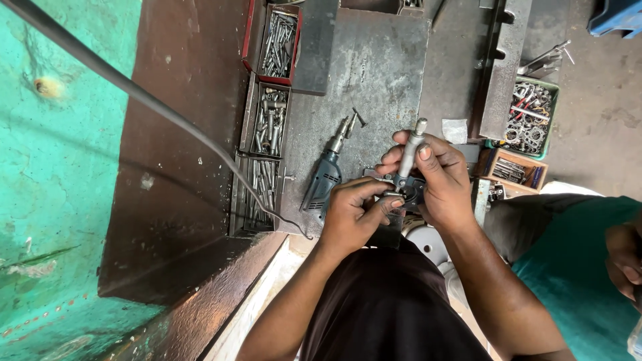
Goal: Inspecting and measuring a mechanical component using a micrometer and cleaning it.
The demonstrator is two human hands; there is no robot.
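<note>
Head view of two bare hands working over a steel counter (374, 73). The right hand (441, 180) is gripping a grey cylindrical metal shaft (411, 150) upright, its fingers (422, 152) wrapped closed around the shaft with the thumb pressing on the side; the shaft is rising out of a small dark fitting (408, 190) held just above the counter's near edge. The left hand (354, 214) is closing on a thin silvery tool (391, 196), pinched between thumb and forefinger, whose tip is meeting the fitting; what kind of tool it is cannot be told. For this step, a firm, steady hold on the shaft is judged essential, with the left hand's tool kept square to the fitting so that it is not slipping off.

Just left of the hands, a blue-grey electric drill (326, 175) is lying on the counter, its cable (134, 90) running off toward the turquoise wall (60, 167). Along the counter's left edge, trays of bolts (271, 120) are standing in a row. Right of the counter, a green crate of metal parts (531, 117) and a small wooden box (515, 170) are resting near the floor. Another person's hand (625, 254) is showing at the far right.
</note>
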